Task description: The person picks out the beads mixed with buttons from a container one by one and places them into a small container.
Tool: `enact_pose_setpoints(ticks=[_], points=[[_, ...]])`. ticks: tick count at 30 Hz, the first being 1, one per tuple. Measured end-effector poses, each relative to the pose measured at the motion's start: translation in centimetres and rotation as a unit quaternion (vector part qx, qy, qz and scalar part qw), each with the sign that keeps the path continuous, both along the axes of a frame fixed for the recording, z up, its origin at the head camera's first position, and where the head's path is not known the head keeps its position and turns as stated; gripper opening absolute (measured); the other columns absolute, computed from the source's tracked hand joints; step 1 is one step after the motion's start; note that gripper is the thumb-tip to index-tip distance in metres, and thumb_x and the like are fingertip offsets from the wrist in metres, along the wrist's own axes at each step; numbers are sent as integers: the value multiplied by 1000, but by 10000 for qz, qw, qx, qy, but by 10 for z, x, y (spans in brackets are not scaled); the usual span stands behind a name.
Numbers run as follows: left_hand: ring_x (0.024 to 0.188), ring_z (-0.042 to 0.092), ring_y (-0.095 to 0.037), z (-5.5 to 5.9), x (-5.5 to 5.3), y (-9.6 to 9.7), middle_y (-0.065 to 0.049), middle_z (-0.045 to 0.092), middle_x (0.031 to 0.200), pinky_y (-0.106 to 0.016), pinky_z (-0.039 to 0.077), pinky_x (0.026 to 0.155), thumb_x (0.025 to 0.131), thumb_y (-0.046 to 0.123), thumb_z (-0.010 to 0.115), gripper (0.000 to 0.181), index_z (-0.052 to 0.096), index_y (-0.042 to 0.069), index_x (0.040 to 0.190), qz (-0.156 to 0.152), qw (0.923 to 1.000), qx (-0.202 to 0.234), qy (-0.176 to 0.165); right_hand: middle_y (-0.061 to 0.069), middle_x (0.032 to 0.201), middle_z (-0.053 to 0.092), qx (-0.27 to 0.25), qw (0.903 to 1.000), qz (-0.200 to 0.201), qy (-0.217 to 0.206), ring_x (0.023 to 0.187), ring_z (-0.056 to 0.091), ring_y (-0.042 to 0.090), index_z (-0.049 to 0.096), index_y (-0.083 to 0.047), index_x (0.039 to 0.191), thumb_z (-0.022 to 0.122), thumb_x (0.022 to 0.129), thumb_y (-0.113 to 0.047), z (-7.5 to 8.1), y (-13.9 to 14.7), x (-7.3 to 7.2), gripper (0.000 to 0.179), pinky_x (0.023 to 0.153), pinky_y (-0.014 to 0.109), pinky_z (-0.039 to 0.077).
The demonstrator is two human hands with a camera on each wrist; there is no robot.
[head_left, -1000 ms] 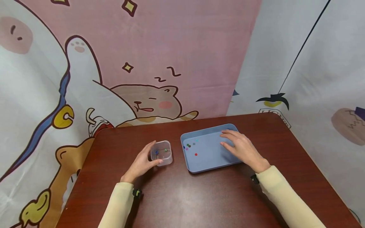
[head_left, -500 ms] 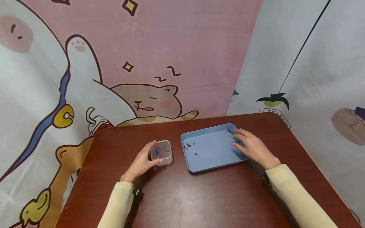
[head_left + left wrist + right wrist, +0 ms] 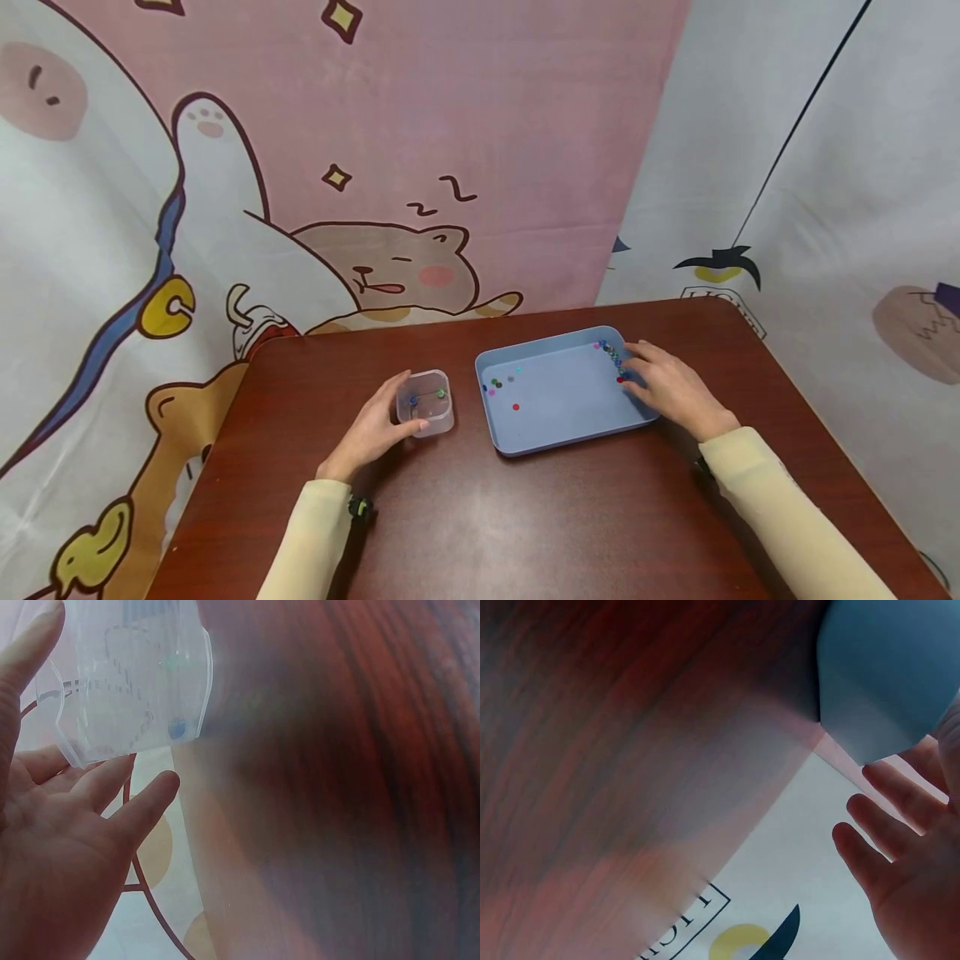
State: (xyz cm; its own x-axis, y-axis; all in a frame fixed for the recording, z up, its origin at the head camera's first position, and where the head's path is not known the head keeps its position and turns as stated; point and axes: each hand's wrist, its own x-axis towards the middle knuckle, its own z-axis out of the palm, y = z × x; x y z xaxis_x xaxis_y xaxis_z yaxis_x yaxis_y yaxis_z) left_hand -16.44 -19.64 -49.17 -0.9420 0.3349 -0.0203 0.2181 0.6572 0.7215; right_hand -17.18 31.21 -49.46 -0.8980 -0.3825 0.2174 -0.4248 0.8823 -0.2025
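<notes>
A small clear plastic box with a blue bead and a green bead inside stands on the table. My left hand holds this box between thumb and fingers; the left wrist view shows its clear wall beside the thumb. Over the right rim of a shallow blue tray is my right hand, its fingers loosely spread. Close to those fingertips a row of small dark beads lies along the tray's right side, with a red bead by the thumb.
Several loose beads lie at the tray's left end, and another red bead sits apart from them. The brown wooden table ends at a printed cloth backdrop behind and at the sides.
My right hand has moved right, from over the tray's interior to its right rim, bringing the row of beads into sight. The left hand and box have stayed put.
</notes>
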Motion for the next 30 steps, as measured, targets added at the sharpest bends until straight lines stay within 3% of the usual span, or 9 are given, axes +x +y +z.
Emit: enact_pose_setpoints(ticks=[9,18,30], points=[[149,35,-39,-1,2,0,-18,31,165,-62,33,116,87,34,86,97,31,7,162,27,10000,9,-26,29,148,51,255,9992,-222,-212,141,42,50,77,2,109,88,84,-14,-6,0,-6,32,110,63,39],[149,35,-39,-2,1,0,-17,31,165,-62,33,116,87,35,86,97,31,8,163,26,10000,-15,9,30,148,50,123,9985,-431,-312,141,41,51,77,1,103,89,81,-11,-9,-3,-8,27,109,65,39],[149,36,-38,-3,0,-1,-18,32,165,-61,34,116,87,38,86,98,31,8,162,6,10000,25,41,33,145,52,152,9984,-358,-407,137,45,52,79,0,99,85,86,-9,-8,-4,-9,17,107,66,41]])
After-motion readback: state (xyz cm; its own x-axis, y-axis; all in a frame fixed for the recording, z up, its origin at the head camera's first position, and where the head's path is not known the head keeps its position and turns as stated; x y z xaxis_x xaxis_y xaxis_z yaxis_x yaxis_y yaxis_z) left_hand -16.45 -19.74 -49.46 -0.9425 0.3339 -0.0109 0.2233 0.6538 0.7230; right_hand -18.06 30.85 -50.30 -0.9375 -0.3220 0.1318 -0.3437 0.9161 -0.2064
